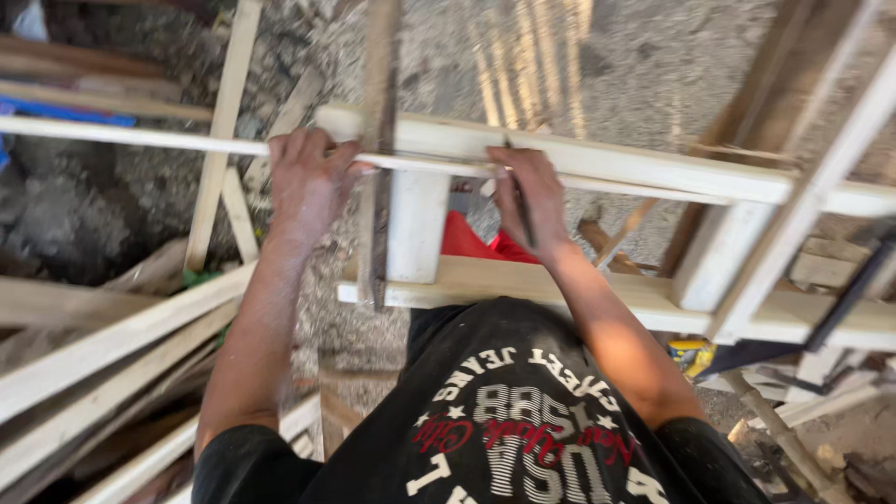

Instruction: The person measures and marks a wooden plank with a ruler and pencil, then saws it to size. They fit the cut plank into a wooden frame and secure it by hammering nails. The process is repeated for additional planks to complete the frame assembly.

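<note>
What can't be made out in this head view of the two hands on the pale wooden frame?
- Thin dark tool in the right hand: fingers cover it; kind unclear.
- Left hand on the long thin wooden strip: motion blur hides the grip.
- Red object below the pale wooden frame: mostly hidden by rails.
- Yellow item: hidden behind arm and frame.

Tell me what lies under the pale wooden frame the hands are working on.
Under the wooden frame: gravelly ground, something red below the right hand, and a yellow object farther right. The left hand grips a thin strip. The frame's rails hide the rest.
</note>
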